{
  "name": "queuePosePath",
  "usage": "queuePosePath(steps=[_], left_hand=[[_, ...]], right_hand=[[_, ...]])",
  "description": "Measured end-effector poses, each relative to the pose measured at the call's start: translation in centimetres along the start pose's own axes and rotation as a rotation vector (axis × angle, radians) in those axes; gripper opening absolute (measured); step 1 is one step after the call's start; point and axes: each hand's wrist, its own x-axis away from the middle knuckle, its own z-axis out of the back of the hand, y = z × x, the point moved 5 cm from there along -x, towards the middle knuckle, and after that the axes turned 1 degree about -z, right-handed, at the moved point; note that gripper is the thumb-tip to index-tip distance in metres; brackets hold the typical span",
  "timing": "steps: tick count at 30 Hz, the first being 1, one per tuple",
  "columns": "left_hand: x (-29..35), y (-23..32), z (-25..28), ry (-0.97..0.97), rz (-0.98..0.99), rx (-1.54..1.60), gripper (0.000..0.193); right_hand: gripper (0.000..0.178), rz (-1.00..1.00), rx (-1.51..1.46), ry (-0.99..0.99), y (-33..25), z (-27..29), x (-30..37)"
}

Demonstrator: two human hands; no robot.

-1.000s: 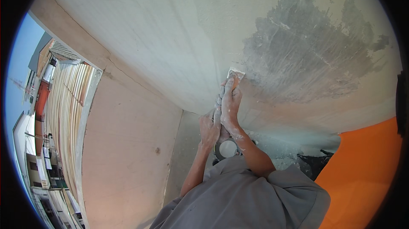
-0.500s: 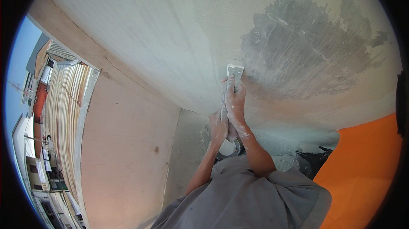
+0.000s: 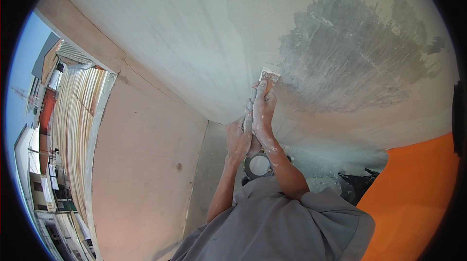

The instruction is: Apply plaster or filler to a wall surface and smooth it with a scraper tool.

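Observation:
A scraper (image 3: 271, 75) with a flat, dusty blade lies against the pale wall (image 3: 194, 32), at the left edge of a rough grey patch (image 3: 350, 52). My right hand (image 3: 264, 108) grips it high up, the thumb stretched toward the blade. Lower on the tool and to the left, my left hand (image 3: 238, 139) is closed round the handle end. White dust coats both hands. Most of the handle is hidden by my fingers.
Below my hands a round container (image 3: 258, 165) with a pale inside is partly visible. Orange sheeting (image 3: 413, 198) hangs at right, beside a black crumpled thing (image 3: 359, 183). A low side wall (image 3: 146, 164) runs along the left, with buildings and corrugated sheets (image 3: 78, 95) beyond it.
Both hands have shifted slightly left with the scraper, and its blade has turned and moved a little up the wall. More of the round container shows below.

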Motion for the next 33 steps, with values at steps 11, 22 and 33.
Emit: queuePosePath(steps=[11, 22, 33], left_hand=[[0.9, -2.4, -3.8, -0.016, 0.033, 0.251, 0.050], [0.5, -0.7, -1.8, -0.003, 0.026, 0.230, 0.052], [0.0, -0.3, -1.4, -0.006, -0.008, 0.092, 0.046]], right_hand=[[0.035, 0.084, 0.340, 0.073, -1.8, 1.4, 0.0], [0.035, -0.041, 0.157, 0.004, -1.5, 0.3, 0.5], [0.034, 0.003, 0.148, 0.033, -1.1, 0.4, -0.1]])
